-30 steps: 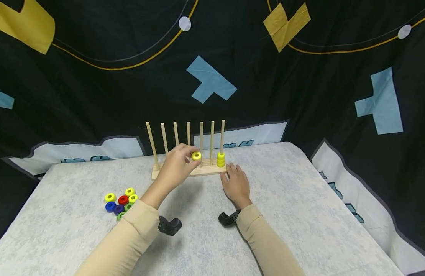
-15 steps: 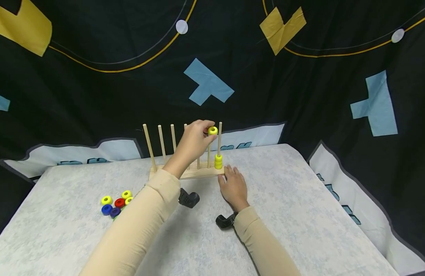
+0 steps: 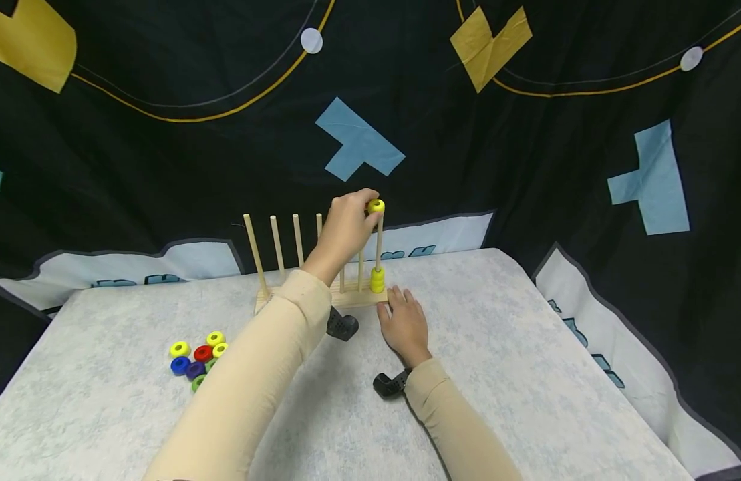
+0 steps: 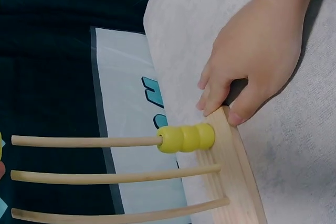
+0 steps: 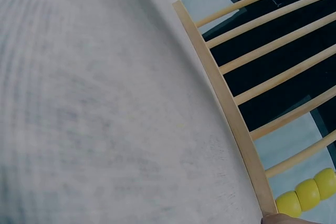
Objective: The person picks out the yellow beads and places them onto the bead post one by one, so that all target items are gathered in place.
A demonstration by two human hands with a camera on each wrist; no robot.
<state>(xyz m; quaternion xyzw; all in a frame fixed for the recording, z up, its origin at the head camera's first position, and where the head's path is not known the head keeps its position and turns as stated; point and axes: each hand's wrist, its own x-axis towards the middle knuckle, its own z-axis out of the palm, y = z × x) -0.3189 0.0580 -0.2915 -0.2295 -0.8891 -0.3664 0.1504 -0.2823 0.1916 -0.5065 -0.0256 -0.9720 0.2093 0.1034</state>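
A yellow ring (image 3: 376, 206) is pinched between the thumb and fingers of my left hand (image 3: 346, 224), at the top of the right-end peg (image 3: 379, 240). Whether the peg tip is inside the ring's hole is hard to tell. Lower on that peg sit stacked yellow rings (image 4: 186, 138), down against the wooden base (image 5: 226, 100). My right hand (image 3: 406, 327) rests on the table, with thumb and fingertips touching the right end of the base, its fingers fairly straight. The left wrist view catches only a sliver of the held ring at its left edge.
Loose rings in yellow, red, blue, purple and green lie left of the left forearm, among them a red ring (image 3: 203, 353) and a blue ring (image 3: 180, 365). Several bare pegs (image 5: 278, 35) rise from the base. A dark patterned cloth (image 3: 256, 167) hangs behind the table (image 3: 466, 321).
My left hand has carried the yellow ring up and to the right, from in front of the middle pegs to the top of the right-end peg. The right hand stays at the base's end.
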